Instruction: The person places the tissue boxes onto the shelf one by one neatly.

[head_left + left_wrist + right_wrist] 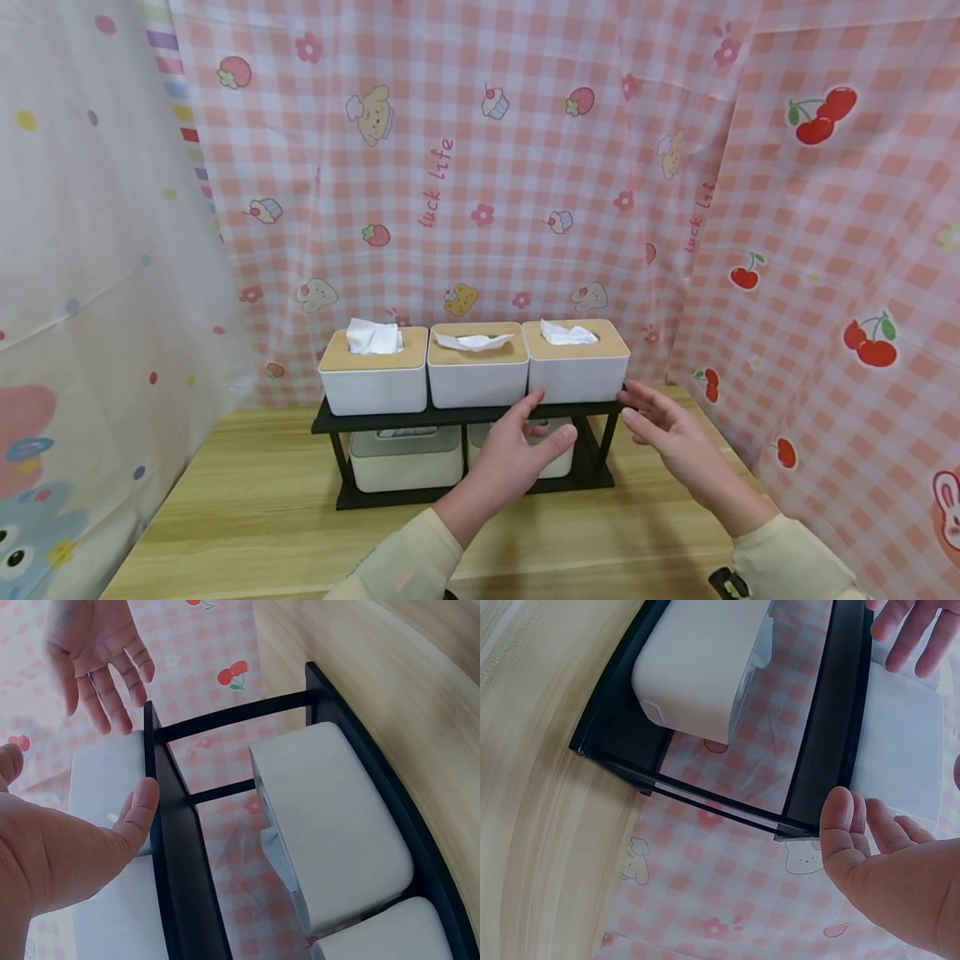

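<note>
Three white tissue boxes with wooden lids stand in a row on the top shelf of a black two-tier rack (480, 412): a left box (373, 392), a middle box (478, 385) and a right box (577, 379). White tissue sticks out of each lid. My left hand (513, 450) is in front of the rack, its fingers spread near the lower front of the right box. At the rack's right end, my right hand (675, 433) has its fingertips (838, 802) close by the shelf corner. Neither hand grips anything.
Two rounded light boxes, a left one (408, 462) and a right one (558, 462), sit on the lower shelf; my left hand partly covers the right one. The rack stands on a wooden table (247, 500). Patterned cloth (480, 167) hangs behind and at both sides.
</note>
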`<state>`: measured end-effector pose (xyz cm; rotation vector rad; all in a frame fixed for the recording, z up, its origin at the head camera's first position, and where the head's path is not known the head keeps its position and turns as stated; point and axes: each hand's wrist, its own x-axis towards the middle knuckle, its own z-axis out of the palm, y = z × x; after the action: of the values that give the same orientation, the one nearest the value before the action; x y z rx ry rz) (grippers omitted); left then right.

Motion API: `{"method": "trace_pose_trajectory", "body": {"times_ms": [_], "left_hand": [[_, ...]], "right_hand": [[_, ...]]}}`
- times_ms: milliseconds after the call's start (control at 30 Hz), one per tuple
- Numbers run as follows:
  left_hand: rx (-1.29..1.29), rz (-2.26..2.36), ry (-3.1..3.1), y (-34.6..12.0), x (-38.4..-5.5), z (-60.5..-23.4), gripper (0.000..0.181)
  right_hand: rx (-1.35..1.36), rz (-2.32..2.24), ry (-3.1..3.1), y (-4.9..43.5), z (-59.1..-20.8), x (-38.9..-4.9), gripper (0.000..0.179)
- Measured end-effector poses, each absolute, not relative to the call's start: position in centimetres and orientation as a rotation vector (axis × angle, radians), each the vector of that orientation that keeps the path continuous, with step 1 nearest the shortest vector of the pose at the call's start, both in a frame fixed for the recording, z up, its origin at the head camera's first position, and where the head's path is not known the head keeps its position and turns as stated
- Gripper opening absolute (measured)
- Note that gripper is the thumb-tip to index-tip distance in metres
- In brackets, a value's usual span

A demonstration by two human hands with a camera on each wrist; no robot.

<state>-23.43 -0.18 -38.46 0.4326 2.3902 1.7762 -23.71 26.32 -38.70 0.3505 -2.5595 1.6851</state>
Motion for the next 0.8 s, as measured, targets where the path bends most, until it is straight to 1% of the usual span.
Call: {"method": "trace_pose_trajectory", "body": {"times_ms": [800], "left_hand": [[0.462,1.777,2.347,-0.71,-23.11,-38.95,0.082]], "right_hand": [[0.33,1.708,-2.578,26.44,-39.19,-23.8,0.064]]}}
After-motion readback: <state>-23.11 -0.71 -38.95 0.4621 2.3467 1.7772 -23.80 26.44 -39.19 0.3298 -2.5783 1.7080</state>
